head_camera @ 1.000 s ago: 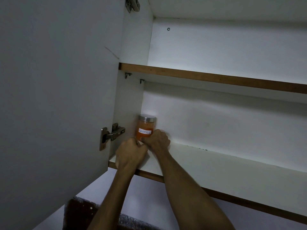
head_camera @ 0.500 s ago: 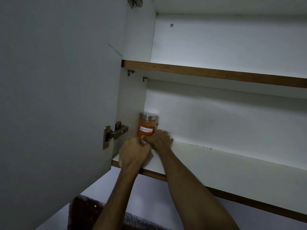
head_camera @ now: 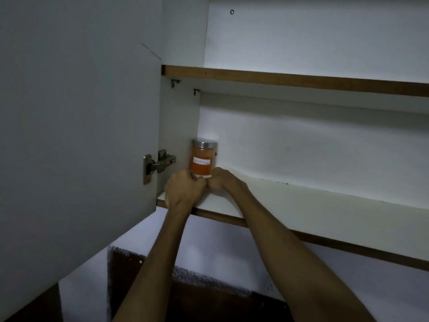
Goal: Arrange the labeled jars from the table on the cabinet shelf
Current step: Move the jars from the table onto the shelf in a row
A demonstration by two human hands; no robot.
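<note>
A glass jar (head_camera: 202, 159) with orange contents, a metal lid and a white handwritten label stands upright in the back left corner of the lower cabinet shelf (head_camera: 290, 205). My left hand (head_camera: 182, 192) curls around the jar's lower left side, fingertips against the glass. My right hand (head_camera: 224, 181) curls at its lower right. The knuckles of both hands meet in front of the jar and hide its base. Both forearms reach up from below.
The open cabinet door (head_camera: 76, 126) hangs close on the left, with its metal hinge (head_camera: 157, 165) beside my left hand. An upper shelf (head_camera: 290, 80) runs above. The lower shelf stretches bare to the right. A dark speckled counter edge (head_camera: 197, 278) lies below.
My hands have slipped lower on the jar, so its label and more of its body show. The jar has stayed in the corner.
</note>
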